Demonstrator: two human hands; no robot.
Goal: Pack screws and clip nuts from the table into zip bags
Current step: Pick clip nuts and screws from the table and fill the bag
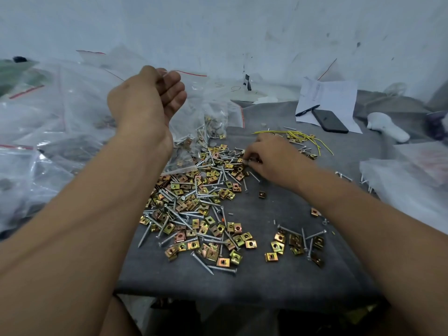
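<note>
Only the one head view here. The left hand [148, 98] is raised with its fingers [173, 83] curled round the top of a clear zip bag [194, 132], which hangs down to the desk [254, 275] already part full. The right hand [274, 158] is down at the far edge of the big heap of screws [184, 214] and clip nuts [213, 229], fingertips pressed together and pinching something small and silvery; can't tell exactly what it is. A smaller bunch of clip nuts and screws sits apart, near the right forearm.

What could go wrong imo: the bag's mouth looks bunched in that grip, so whatever gets dropped in could miss and bounce off the desk. Also the screw points could poke through the thin plastic. A phone [329, 121], a pen [307, 110] and yellow wire [305, 138] lie further back.
</note>
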